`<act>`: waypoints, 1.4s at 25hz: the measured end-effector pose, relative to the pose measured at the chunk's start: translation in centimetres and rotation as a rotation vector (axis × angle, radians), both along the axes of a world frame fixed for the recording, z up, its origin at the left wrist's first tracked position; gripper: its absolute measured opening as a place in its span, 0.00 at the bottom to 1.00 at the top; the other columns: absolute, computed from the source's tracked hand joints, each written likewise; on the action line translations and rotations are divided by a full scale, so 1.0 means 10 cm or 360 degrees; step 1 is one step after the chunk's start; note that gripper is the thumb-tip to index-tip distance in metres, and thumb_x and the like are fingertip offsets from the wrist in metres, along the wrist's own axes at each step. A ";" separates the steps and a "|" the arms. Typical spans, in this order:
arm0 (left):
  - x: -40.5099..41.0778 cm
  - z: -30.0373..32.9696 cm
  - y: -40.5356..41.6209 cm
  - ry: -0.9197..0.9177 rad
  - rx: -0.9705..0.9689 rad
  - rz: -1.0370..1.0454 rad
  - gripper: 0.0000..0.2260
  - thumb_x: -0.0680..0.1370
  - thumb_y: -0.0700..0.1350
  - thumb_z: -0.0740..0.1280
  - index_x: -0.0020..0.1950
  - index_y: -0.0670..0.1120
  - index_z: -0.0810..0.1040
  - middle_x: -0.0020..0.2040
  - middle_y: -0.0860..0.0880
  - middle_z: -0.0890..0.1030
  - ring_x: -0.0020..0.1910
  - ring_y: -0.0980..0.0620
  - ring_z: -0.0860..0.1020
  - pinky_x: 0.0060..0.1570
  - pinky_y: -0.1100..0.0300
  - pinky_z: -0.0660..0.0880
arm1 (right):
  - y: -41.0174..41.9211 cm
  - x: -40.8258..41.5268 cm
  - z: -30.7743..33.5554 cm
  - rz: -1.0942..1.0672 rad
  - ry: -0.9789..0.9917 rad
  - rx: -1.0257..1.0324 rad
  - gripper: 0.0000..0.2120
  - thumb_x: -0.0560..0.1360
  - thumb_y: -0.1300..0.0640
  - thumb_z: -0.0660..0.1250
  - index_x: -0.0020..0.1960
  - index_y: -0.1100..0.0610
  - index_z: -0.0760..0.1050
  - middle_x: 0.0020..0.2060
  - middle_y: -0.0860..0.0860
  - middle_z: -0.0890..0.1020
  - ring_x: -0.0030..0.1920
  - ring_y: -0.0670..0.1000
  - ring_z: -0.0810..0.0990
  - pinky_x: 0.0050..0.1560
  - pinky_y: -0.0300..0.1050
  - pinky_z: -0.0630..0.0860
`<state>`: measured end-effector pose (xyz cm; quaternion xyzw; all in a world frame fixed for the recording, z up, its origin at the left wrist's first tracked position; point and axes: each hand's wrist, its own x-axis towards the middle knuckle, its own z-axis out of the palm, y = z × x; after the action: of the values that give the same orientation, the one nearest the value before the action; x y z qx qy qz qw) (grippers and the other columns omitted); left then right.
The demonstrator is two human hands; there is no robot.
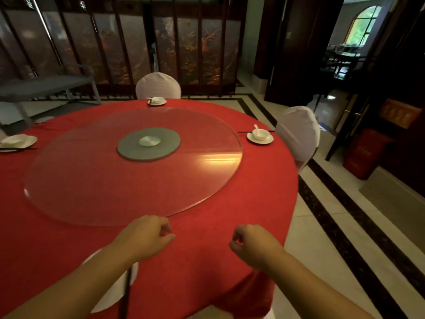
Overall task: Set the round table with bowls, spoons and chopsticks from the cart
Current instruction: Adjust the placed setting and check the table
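Red-clothed round counter (207,203): 3 bowl settings (260,136) far side, 4th plate (115,293) with chopsticks (126,293) near edge, seemingly bowl-less. Left hand (147,236), right hand (250,242): fingers loosely curled, empty. Fetch bowl, spoon; centre on plate.

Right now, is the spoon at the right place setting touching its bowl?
Touching. The head view shows the spoon resting in the bowl, its handle sticking up over the rim.

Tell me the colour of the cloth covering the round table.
Red, plain with no pattern; the tablecloth shows clearly in the head view.
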<state>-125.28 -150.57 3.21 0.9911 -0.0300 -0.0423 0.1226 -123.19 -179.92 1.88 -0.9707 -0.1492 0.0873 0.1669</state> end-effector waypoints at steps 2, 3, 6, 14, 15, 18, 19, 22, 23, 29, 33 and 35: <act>0.22 0.08 -0.76 -0.0017 -0.0072 0.0015 0.11 0.74 0.59 0.69 0.49 0.53 0.83 0.46 0.56 0.86 0.47 0.57 0.83 0.50 0.59 0.77 | -0.64 0.26 0.23 0.0042 -0.0062 0.0026 0.14 0.75 0.45 0.65 0.54 0.52 0.81 0.51 0.52 0.86 0.54 0.55 0.82 0.51 0.46 0.77; 0.36 0.12 -1.19 -0.0022 -0.0108 0.0017 0.11 0.74 0.59 0.70 0.48 0.53 0.83 0.45 0.56 0.86 0.47 0.57 0.82 0.50 0.59 0.77 | -1.03 0.42 0.36 0.0063 -0.0089 0.0027 0.14 0.75 0.45 0.65 0.53 0.52 0.81 0.51 0.52 0.86 0.54 0.55 0.82 0.51 0.47 0.78; 0.73 0.23 -2.23 -0.0015 -0.0193 0.0039 0.12 0.74 0.59 0.70 0.48 0.53 0.83 0.45 0.56 0.86 0.46 0.57 0.82 0.49 0.59 0.77 | -1.98 0.86 0.69 0.0119 -0.0132 -0.0003 0.13 0.75 0.45 0.66 0.53 0.51 0.81 0.50 0.52 0.86 0.53 0.55 0.82 0.51 0.47 0.79; 2.28 0.42 -3.96 -0.0048 -0.0348 0.0247 0.14 0.74 0.60 0.69 0.48 0.52 0.84 0.46 0.54 0.86 0.47 0.54 0.83 0.48 0.59 0.77 | -3.62 2.51 1.20 0.0106 -0.0107 -0.0051 0.10 0.77 0.46 0.66 0.52 0.50 0.81 0.46 0.46 0.84 0.45 0.47 0.82 0.49 0.50 0.83; 2.52 0.40 -4.08 -0.0045 -0.0369 0.0282 0.14 0.74 0.61 0.69 0.49 0.52 0.84 0.47 0.54 0.86 0.48 0.54 0.83 0.49 0.58 0.77 | -3.71 2.77 1.22 0.0115 -0.0109 -0.0061 0.10 0.77 0.46 0.66 0.52 0.50 0.81 0.44 0.46 0.83 0.44 0.46 0.82 0.48 0.49 0.83; 3.53 0.15 -4.42 -0.0045 -0.0454 0.0410 0.14 0.73 0.60 0.69 0.48 0.52 0.84 0.48 0.53 0.86 0.49 0.52 0.83 0.49 0.58 0.77 | -3.95 3.82 1.17 0.0152 -0.0113 -0.0107 0.09 0.76 0.46 0.67 0.50 0.50 0.81 0.43 0.46 0.84 0.42 0.46 0.82 0.47 0.49 0.84; 3.87 0.07 -4.49 -0.0034 -0.0494 0.0465 0.14 0.73 0.60 0.69 0.48 0.51 0.84 0.48 0.53 0.86 0.49 0.52 0.83 0.48 0.58 0.77 | -3.98 4.19 1.14 0.0175 -0.0104 -0.0118 0.09 0.77 0.46 0.67 0.51 0.50 0.81 0.44 0.46 0.84 0.43 0.47 0.83 0.48 0.49 0.84; 4.92 -0.26 -4.62 0.0022 -0.0609 0.0664 0.14 0.73 0.60 0.69 0.47 0.51 0.84 0.48 0.53 0.85 0.50 0.51 0.82 0.47 0.58 0.76 | -3.96 5.40 1.03 0.0319 -0.0053 -0.0170 0.08 0.78 0.48 0.67 0.51 0.51 0.81 0.44 0.47 0.84 0.44 0.48 0.83 0.50 0.50 0.84; 5.35 -0.39 -4.66 0.0068 -0.0653 0.0753 0.13 0.73 0.60 0.70 0.47 0.51 0.84 0.49 0.52 0.86 0.50 0.51 0.82 0.49 0.57 0.77 | -3.94 5.91 0.99 0.0393 -0.0030 -0.0198 0.08 0.78 0.50 0.66 0.51 0.52 0.81 0.45 0.48 0.84 0.45 0.49 0.83 0.51 0.50 0.83; 6.32 -0.64 -4.67 0.0170 -0.0874 0.1272 0.15 0.73 0.58 0.72 0.54 0.51 0.83 0.54 0.50 0.85 0.55 0.50 0.82 0.56 0.57 0.77 | -3.59 7.59 0.97 0.0697 -0.0016 -0.0203 0.09 0.77 0.53 0.66 0.52 0.55 0.82 0.48 0.51 0.85 0.48 0.53 0.82 0.51 0.50 0.81; 6.75 -0.78 -4.67 0.0090 -0.0948 0.1656 0.13 0.73 0.58 0.73 0.51 0.51 0.82 0.51 0.51 0.85 0.50 0.52 0.82 0.51 0.60 0.76 | -3.25 8.51 0.81 0.1004 -0.0011 -0.0237 0.08 0.76 0.54 0.67 0.51 0.55 0.83 0.49 0.52 0.86 0.49 0.53 0.82 0.49 0.47 0.79; 6.93 -0.88 -4.74 0.0039 -0.1001 0.1832 0.11 0.73 0.55 0.73 0.48 0.50 0.82 0.47 0.51 0.84 0.47 0.52 0.81 0.47 0.60 0.74 | -3.08 8.91 0.65 0.1170 -0.0005 -0.0254 0.09 0.76 0.55 0.67 0.52 0.55 0.83 0.50 0.53 0.86 0.50 0.55 0.83 0.51 0.48 0.79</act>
<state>-55.96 -197.96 -5.61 0.7651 0.4956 0.0295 0.4100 -34.13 -210.73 8.35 -0.8624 -0.4807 0.1512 0.0480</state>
